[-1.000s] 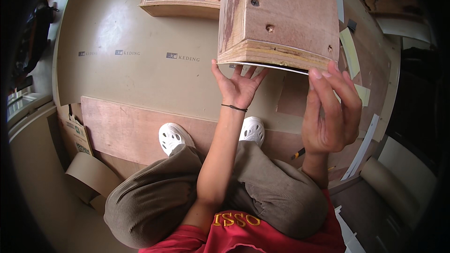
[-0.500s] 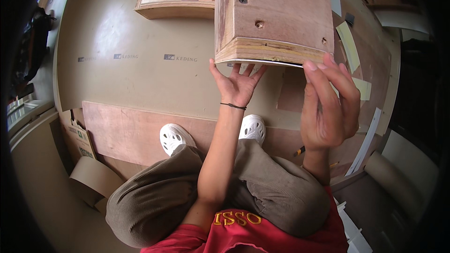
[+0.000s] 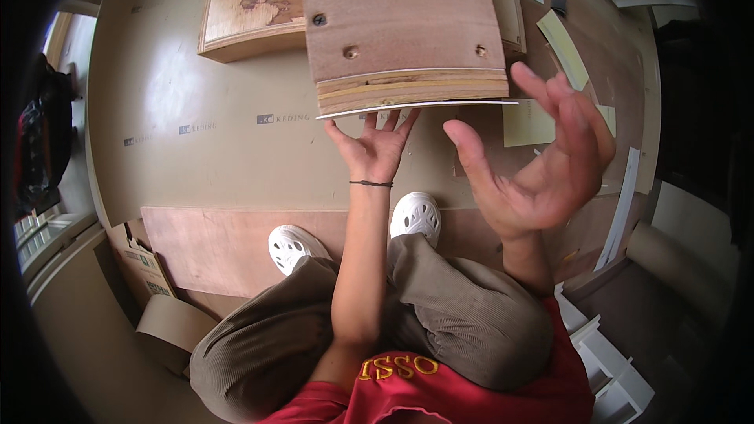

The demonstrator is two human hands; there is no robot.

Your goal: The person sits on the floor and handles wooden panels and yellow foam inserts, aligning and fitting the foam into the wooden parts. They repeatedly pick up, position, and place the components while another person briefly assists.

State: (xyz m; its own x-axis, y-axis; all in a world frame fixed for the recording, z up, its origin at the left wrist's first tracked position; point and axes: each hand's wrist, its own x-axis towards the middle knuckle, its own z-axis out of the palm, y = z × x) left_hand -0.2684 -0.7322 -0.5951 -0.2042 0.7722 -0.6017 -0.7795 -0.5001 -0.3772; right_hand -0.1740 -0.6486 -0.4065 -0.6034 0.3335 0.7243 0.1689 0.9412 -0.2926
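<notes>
White strip (image 3: 416,105) lies along the lower edge of the plywood block's (image 3: 408,16) near end, its right tip running free past the block's right corner. My left grip (image 3: 371,155) is under it, palm up, fingers and thumb spread rather than pinching; fingertips partly hidden behind the strip, so I cannot tell how hard they press. My right grip (image 3: 540,180) is near the strip's right end, thumb and fingers wide apart, nothing held. I judge the strip light and bendy, smooth enough to slide, likely to crease if pinched at one spot; best carried on spread fingers, with a light hold on the free right tip. The block looks heavy and rigid, better taken by its sides. Its top is dull, reddish veneer, with a dark screw (image 3: 320,20) at left and two round holes; the near end shows banded plies. Beyond, left, another box (image 3: 251,0) has blotchy, flaking veneer. Below, brown sheeting (image 3: 204,157), smooth, with a shine at left.
</notes>
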